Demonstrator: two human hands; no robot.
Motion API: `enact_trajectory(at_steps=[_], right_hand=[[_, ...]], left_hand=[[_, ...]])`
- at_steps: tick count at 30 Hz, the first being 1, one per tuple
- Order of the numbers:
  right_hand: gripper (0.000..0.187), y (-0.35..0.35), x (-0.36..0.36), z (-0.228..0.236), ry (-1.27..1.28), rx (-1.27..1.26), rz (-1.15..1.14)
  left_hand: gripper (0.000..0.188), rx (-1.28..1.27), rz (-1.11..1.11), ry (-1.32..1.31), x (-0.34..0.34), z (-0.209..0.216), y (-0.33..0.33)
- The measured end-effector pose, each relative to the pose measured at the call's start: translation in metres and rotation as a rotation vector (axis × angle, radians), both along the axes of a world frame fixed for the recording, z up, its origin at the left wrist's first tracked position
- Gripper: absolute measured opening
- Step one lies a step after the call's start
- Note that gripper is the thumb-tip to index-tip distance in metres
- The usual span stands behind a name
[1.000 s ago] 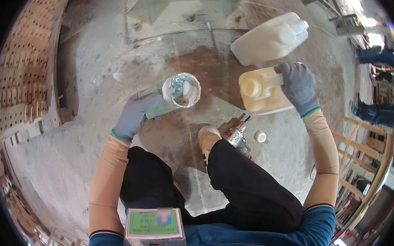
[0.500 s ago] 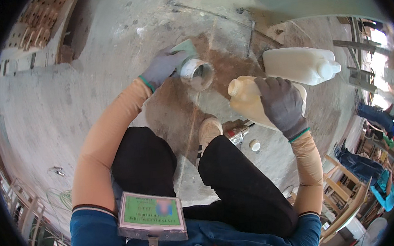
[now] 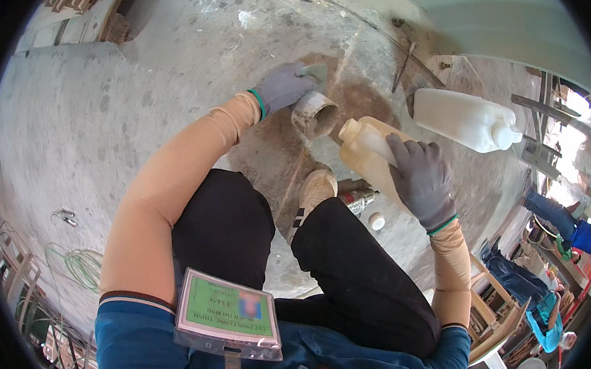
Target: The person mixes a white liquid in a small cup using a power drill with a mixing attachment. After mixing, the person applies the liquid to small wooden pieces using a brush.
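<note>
My left hand (image 3: 285, 89), in a grey glove, is closed at the side of a stained, whitish round cup (image 3: 309, 110). The cup tilts with its open mouth toward the right. A flat pale green piece (image 3: 316, 73) shows at my fingertips; I cannot tell whether it belongs to the cup. In my right hand (image 3: 425, 176), also gloved, is a yellowish translucent plastic jug (image 3: 368, 151). The jug leans with its uncapped mouth toward the cup, a small gap apart. No liquid can be made out between them.
A whitish jug (image 3: 460, 117) is on the concrete floor to the right. A white cap (image 3: 377, 221) and a metal tool with a red part (image 3: 357, 199) lie by my shoe (image 3: 319, 187). A pale green panel (image 3: 502, 23) stands far right; people (image 3: 544, 318) are beyond.
The cup and the jug's mouth have come closer together. My left hand has tilted the cup further toward the jug. The whole view has shifted somewhat.
</note>
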State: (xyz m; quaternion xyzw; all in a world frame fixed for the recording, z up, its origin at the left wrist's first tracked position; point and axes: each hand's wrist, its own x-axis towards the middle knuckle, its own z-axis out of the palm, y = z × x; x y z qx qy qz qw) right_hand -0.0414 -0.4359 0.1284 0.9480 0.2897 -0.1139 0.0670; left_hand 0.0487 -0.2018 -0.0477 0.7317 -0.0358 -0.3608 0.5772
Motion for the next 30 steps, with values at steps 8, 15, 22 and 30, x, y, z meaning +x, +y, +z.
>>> enact_trajectory(at_steps=[8, 15, 22, 30], right_hand=[[0.018, 0.023, 0.002, -0.022, 0.037, -0.069, 0.105], [0.016, 0.033, 0.011, -0.032, 0.071, -0.115, 0.114], [0.030, 0.041, 0.016, -0.040, 0.148, -0.130, 0.071], [0.024, 0.045, 0.015, -0.043, 0.100, -0.179, 0.095]], left_hand=[[0.032, -0.002, 0.051, 0.092, 0.000, -0.021, 0.001], [0.036, 0.007, 0.083, 0.126, -0.002, -0.021, 0.003], [0.039, 0.062, 0.040, 0.053, -0.001, -0.036, 0.005], [0.042, 0.071, -0.002, 0.110, 0.002, -0.026, 0.006]])
